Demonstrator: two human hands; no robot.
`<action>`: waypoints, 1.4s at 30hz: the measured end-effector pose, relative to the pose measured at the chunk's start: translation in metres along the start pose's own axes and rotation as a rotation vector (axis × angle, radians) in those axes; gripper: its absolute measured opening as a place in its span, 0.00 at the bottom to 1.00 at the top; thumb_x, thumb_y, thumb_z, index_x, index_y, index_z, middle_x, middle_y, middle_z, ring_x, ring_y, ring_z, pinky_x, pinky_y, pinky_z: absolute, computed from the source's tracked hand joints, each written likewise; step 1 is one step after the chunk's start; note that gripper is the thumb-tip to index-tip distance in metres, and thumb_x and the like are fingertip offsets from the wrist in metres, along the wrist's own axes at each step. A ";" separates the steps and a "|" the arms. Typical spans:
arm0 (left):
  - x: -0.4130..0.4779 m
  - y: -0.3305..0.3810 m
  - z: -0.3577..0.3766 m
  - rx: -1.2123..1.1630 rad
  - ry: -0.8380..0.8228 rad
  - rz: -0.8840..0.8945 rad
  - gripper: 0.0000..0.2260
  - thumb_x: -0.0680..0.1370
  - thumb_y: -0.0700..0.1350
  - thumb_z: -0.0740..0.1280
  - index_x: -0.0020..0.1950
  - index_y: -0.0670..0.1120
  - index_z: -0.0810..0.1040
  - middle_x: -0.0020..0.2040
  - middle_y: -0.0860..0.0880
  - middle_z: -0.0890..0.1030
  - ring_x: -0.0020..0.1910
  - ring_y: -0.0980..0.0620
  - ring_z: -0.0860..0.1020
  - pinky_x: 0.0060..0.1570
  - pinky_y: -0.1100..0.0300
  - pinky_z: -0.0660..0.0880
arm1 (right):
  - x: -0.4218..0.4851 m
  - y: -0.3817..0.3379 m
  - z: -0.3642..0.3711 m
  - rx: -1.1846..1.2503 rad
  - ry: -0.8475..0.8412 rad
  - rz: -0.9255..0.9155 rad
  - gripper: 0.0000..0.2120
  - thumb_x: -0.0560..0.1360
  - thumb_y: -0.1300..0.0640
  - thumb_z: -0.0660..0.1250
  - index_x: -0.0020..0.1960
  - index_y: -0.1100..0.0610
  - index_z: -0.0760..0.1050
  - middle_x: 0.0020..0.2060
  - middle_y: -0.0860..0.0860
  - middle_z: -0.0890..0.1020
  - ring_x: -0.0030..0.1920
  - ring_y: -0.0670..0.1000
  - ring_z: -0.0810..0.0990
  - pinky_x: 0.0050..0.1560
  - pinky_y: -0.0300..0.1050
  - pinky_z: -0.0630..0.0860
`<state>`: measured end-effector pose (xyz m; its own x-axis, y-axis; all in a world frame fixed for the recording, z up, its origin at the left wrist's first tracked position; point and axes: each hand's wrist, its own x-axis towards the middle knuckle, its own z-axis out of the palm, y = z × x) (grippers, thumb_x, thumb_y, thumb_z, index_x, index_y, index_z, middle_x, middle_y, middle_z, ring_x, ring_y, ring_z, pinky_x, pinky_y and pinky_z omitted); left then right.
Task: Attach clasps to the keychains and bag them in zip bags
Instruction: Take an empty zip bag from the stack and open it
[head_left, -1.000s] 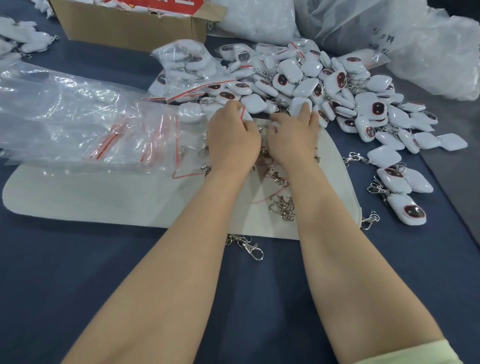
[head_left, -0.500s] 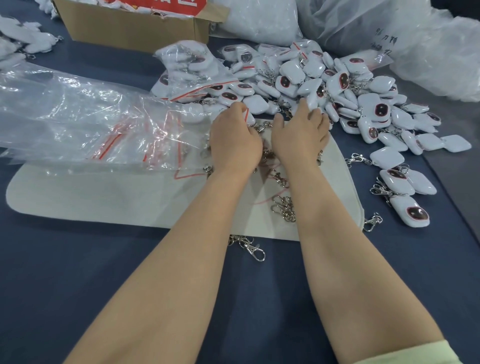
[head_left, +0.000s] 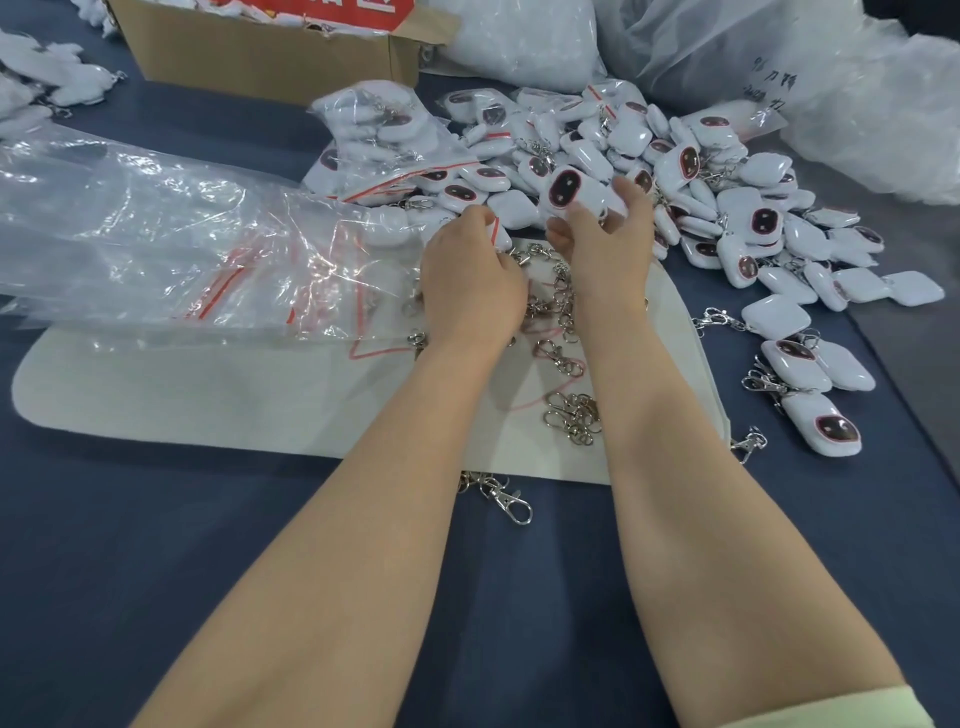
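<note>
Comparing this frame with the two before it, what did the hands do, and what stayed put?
The right hand reached forward into the keychain pile and has lifted one white keychain, gripping it dark face up. The left hand stayed at the pile's near edge, fingers curled on what looks like a zip bag. The loose clasps and mat did not move.

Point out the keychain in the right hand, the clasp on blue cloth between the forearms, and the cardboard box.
held keychain (head_left: 565, 188): head view, dark oval face.
clasp (head_left: 511, 503): head view, hook body.
cardboard box (head_left: 260, 60): head view, front wall.
</note>
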<state>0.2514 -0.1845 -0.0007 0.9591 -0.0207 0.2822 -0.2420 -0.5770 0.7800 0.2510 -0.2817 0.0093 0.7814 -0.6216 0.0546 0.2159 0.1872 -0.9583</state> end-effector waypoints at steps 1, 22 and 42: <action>0.000 0.000 0.000 0.003 0.002 0.000 0.15 0.76 0.36 0.59 0.63 0.42 0.72 0.57 0.44 0.77 0.54 0.45 0.76 0.57 0.50 0.72 | 0.000 0.000 0.001 0.059 -0.030 0.037 0.20 0.78 0.70 0.61 0.68 0.61 0.66 0.52 0.54 0.72 0.37 0.48 0.81 0.46 0.39 0.81; 0.002 -0.001 0.002 0.029 0.035 0.007 0.15 0.76 0.37 0.60 0.62 0.42 0.73 0.59 0.43 0.78 0.58 0.45 0.75 0.57 0.54 0.69 | -0.007 0.000 0.005 0.118 -0.267 0.118 0.04 0.78 0.67 0.64 0.46 0.61 0.74 0.39 0.55 0.80 0.37 0.49 0.81 0.42 0.39 0.79; 0.001 -0.001 0.002 0.011 0.038 0.020 0.14 0.76 0.37 0.60 0.61 0.41 0.73 0.56 0.43 0.78 0.56 0.45 0.75 0.57 0.53 0.70 | -0.010 -0.002 0.006 0.091 -0.269 0.126 0.12 0.78 0.74 0.53 0.56 0.67 0.73 0.43 0.57 0.80 0.43 0.50 0.80 0.48 0.38 0.79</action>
<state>0.2532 -0.1851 -0.0021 0.9479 -0.0015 0.3186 -0.2590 -0.5860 0.7678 0.2466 -0.2713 0.0128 0.9297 -0.3678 0.0213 0.1500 0.3250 -0.9337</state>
